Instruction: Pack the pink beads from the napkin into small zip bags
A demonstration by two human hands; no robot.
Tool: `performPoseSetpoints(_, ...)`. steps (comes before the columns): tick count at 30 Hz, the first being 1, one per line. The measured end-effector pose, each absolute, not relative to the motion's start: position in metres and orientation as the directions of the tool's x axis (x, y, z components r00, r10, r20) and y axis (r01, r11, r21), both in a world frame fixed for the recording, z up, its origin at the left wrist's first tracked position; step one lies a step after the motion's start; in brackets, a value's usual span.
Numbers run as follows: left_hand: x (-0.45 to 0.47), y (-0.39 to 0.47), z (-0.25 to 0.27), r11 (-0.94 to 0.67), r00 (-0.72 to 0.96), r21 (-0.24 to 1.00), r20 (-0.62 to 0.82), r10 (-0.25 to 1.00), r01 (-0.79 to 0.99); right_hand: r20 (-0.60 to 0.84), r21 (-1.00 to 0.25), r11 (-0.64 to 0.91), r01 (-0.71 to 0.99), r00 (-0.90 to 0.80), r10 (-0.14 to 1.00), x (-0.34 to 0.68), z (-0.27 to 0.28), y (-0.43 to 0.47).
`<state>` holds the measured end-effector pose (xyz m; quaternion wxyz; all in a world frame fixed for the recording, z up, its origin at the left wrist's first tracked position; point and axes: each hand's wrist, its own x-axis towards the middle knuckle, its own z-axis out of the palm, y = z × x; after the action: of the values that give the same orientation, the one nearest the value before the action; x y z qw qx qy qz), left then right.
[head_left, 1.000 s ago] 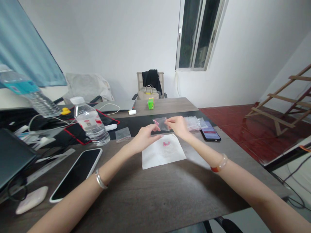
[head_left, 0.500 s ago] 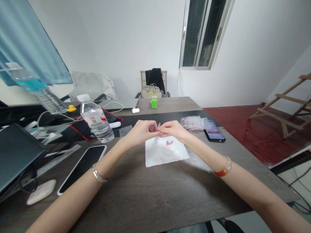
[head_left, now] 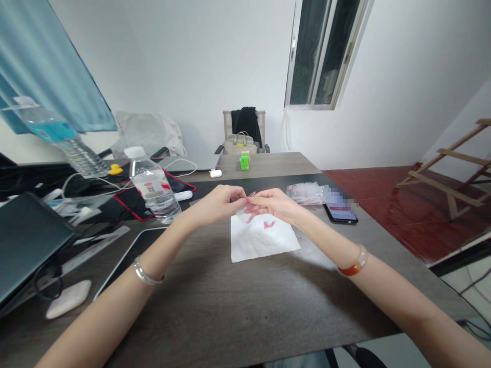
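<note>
Between my hands is a small clear plastic bag (head_left: 243, 216), held just above the far edge of a white paper napkin (head_left: 261, 248). My left hand (head_left: 218, 205) grips the bag's left side between thumb and fingers. From the other side, the fingers of my right hand (head_left: 276, 203) are closed on it too; the bag partly covers them, and what it contains cannot be made out. Several small pink pieces (head_left: 269, 224) lie together on the napkin, below my right hand.
A pile of clear bags (head_left: 305, 193) and a lit phone (head_left: 340, 208) lie right. On the left are a water bottle (head_left: 152, 189), a tilted bottle (head_left: 63, 138), a dark phone (head_left: 132, 253), a mouse (head_left: 69, 299) and a laptop (head_left: 34, 240). A green box (head_left: 244, 161) stands farther back.
The bag now shows spread out between my hands, where before it was a narrow strip. My left hand has shifted slightly left, and its forearm covers more of the dark phone.
</note>
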<state>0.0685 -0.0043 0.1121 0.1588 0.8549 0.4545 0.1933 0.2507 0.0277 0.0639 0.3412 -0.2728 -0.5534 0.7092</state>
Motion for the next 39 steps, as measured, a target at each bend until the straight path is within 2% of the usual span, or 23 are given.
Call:
performPoseSetpoints(5,0.080,-0.012,0.107,-0.549,0.496,0.101,0.320,0.807,0.830,-0.056,-0.971,-0.178,-0.157,-0.579,0.814,0.249,0.072,0.025)
performPoseSetpoints(7,0.084,-0.016,0.108,-0.521,0.479,0.032,0.347,0.806,0.853,-0.066,-0.979,-0.157,-0.127,-0.532,0.844,0.246,0.077,0.022)
performPoseSetpoints(9,0.088,-0.019,0.110,-0.498,0.460,0.023,0.348,0.817,0.867,-0.069,-0.988,-0.127,-0.088,-0.480,0.875,0.245,0.083,0.017)
performPoseSetpoints(14,0.093,-0.023,0.113,-0.468,0.405,0.137,0.331,0.853,0.873,-0.091,-0.996,-0.090,0.021,-0.391,0.916,0.243,0.095,0.007)
performPoseSetpoints(19,0.093,-0.022,0.112,-0.440,0.345,0.287,0.325,0.880,0.851,-0.125,-0.991,-0.092,0.101,-0.395,0.910,0.245,0.103,0.004)
performPoseSetpoints(26,0.099,-0.026,0.113,-0.434,0.327,0.357,0.321,0.889,0.828,-0.184,-0.973,-0.104,0.206,-0.426,0.886,0.254,0.114,0.003)
performPoseSetpoints(33,0.103,-0.027,0.107,-0.438,0.298,0.393,0.368,0.880,0.808,-0.204,-0.972,-0.130,0.197,-0.425,0.882,0.257,0.114,0.006)
performPoseSetpoints(36,0.102,-0.026,0.103,-0.442,0.291,0.456,0.365,0.884,0.772,-0.186,-0.978,-0.114,0.173,-0.492,0.850,0.258,0.112,0.006)
performPoseSetpoints(39,0.098,-0.022,0.101,-0.439,0.327,0.557,0.293,0.898,0.705,-0.187,-0.975,-0.082,0.207,-0.563,0.805,0.259,0.109,0.005)
